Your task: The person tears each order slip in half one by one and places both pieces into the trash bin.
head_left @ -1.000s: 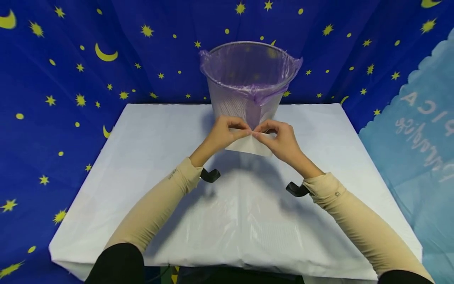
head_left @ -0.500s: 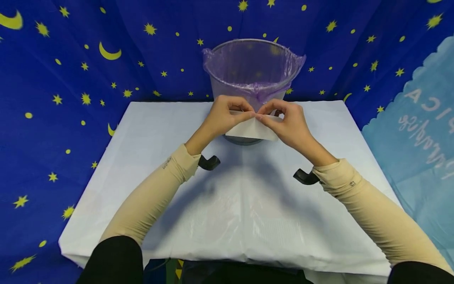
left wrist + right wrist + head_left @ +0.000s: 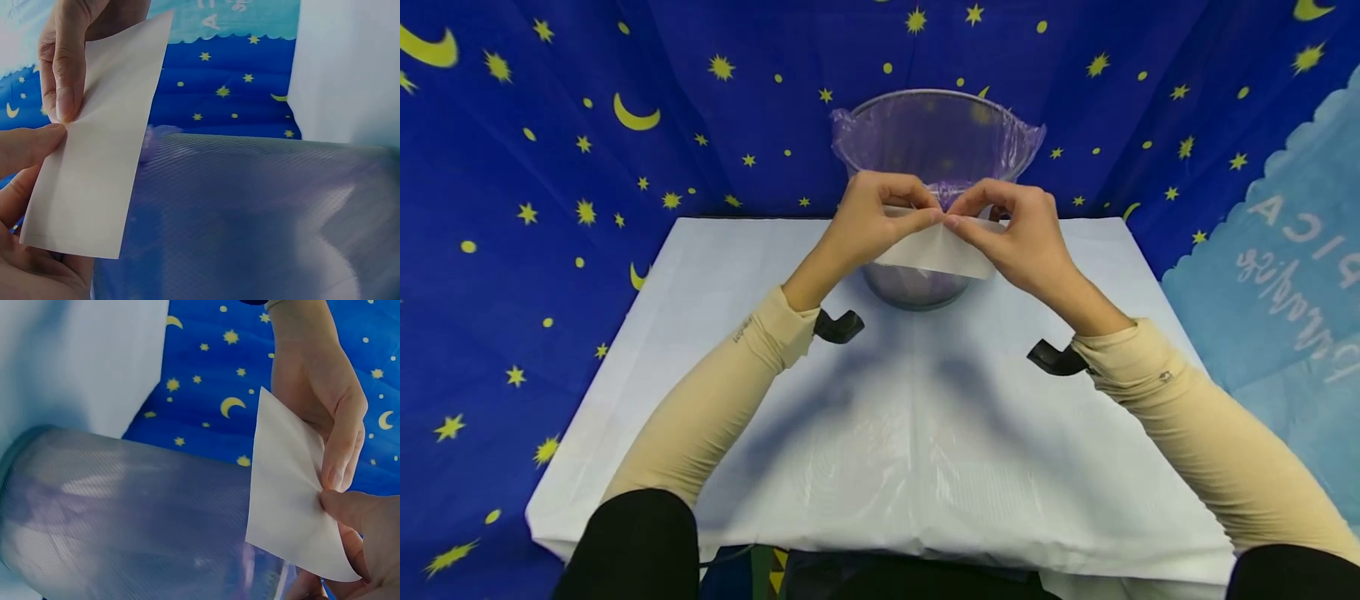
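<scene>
A small white rectangular sheet of paper [image 3: 932, 248] hangs from both hands, held up in front of a mesh trash can [image 3: 917, 287]. My left hand [image 3: 868, 218] pinches its upper edge near the middle between thumb and fingers. Right beside it, my right hand [image 3: 1018, 233] pinches the same edge, the two thumb tips almost meeting. In the left wrist view the paper [image 3: 103, 144] is one whole piece with slight creases at the pinch. A purple plastic bag [image 3: 940, 150] lines the can and folds over its rim; the hands hide the front of the rim.
The can stands at the back of a table covered with a white sheet [image 3: 917, 433]. Behind it hangs a blue curtain [image 3: 760, 108] with yellow stars and moons. A light blue panel with lettering [image 3: 1292, 250] is at the right.
Both hands have risen and moved toward the trash can with the paper, from low in front of it to near its rim. The pinch on the paper's edge has stayed.
</scene>
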`<control>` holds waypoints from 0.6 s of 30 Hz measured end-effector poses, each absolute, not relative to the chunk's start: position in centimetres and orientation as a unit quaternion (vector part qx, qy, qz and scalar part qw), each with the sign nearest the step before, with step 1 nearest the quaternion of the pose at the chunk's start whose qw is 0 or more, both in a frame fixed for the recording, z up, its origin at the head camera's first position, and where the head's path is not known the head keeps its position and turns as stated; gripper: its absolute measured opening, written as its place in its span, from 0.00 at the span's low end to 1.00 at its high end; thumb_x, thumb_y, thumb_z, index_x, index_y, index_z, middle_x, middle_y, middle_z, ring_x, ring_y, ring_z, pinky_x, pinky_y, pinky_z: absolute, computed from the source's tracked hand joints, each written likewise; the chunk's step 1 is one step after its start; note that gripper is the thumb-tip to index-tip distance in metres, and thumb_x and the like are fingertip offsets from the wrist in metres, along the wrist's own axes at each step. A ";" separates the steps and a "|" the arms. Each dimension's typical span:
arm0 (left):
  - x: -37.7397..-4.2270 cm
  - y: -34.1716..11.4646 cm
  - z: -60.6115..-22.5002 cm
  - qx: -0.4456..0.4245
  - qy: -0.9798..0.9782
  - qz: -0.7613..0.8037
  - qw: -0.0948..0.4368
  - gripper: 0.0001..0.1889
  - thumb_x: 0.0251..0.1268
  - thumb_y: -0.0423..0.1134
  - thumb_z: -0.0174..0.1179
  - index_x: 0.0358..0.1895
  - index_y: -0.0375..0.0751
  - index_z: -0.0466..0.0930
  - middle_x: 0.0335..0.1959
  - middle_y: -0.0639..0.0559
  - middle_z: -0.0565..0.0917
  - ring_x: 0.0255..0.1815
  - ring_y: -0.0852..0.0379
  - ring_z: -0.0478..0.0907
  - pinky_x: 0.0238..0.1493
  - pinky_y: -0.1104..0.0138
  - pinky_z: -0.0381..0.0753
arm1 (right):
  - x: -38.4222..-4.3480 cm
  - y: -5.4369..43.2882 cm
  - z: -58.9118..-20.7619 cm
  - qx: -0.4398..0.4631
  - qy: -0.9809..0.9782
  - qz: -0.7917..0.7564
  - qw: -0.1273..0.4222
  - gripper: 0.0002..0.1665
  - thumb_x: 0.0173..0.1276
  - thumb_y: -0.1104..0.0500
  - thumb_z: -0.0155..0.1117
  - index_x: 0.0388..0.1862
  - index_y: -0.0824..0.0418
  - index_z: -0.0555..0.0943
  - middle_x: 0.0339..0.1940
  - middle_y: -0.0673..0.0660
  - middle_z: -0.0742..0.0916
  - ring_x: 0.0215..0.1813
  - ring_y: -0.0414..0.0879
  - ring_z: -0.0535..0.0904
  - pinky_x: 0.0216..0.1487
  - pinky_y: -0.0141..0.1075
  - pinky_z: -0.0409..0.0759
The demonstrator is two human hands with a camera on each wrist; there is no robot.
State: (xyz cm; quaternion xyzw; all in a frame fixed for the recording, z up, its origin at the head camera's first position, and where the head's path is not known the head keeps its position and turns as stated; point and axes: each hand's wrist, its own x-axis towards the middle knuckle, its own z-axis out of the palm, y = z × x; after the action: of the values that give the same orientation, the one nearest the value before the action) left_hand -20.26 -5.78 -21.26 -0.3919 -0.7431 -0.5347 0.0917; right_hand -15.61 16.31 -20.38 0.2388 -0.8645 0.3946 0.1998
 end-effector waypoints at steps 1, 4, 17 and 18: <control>-20.3 -5.8 -20.8 -0.395 -0.741 -0.535 0.093 0.04 0.69 0.35 0.72 0.36 0.39 0.92 0.35 0.49 0.91 0.40 0.59 0.87 0.55 0.66 0.86 | -15.6 16.3 -19.9 0.239 -0.865 0.394 0.199 0.09 0.73 0.55 0.74 0.42 0.60 0.90 0.38 0.55 0.92 0.39 0.38 0.81 0.42 0.31 0.74; -20.5 -5.7 -19.7 -0.393 -0.741 -0.536 0.092 0.04 0.69 0.33 0.71 0.37 0.37 0.92 0.35 0.47 0.91 0.40 0.58 0.87 0.55 0.65 0.86 | -15.8 16.4 -18.7 0.240 -0.865 0.395 0.194 0.10 0.73 0.54 0.74 0.42 0.60 0.90 0.39 0.54 0.92 0.40 0.37 0.82 0.39 0.31 0.75; -21.6 -5.5 -16.4 -0.385 -0.736 -0.548 0.100 0.04 0.69 0.32 0.71 0.37 0.34 0.91 0.36 0.44 0.91 0.40 0.58 0.87 0.55 0.65 0.85 | -17.4 16.3 -14.9 0.251 -0.871 0.370 0.201 0.12 0.73 0.52 0.74 0.43 0.61 0.91 0.39 0.53 0.91 0.41 0.35 0.82 0.42 0.28 0.76; -21.7 -5.5 -16.1 -0.382 -0.737 -0.548 0.102 0.04 0.69 0.31 0.71 0.37 0.33 0.91 0.36 0.44 0.91 0.40 0.58 0.87 0.55 0.66 0.85 | -17.6 16.4 -14.6 0.253 -0.872 0.368 0.203 0.12 0.73 0.52 0.74 0.43 0.61 0.91 0.38 0.52 0.91 0.40 0.36 0.82 0.42 0.28 0.76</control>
State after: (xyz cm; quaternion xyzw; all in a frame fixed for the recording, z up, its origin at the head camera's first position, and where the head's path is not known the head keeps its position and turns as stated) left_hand -21.70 -5.48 -16.06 -0.3824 -0.7367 -0.5483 0.1017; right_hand -17.55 16.36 -14.56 0.2530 -0.8715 0.3679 0.2027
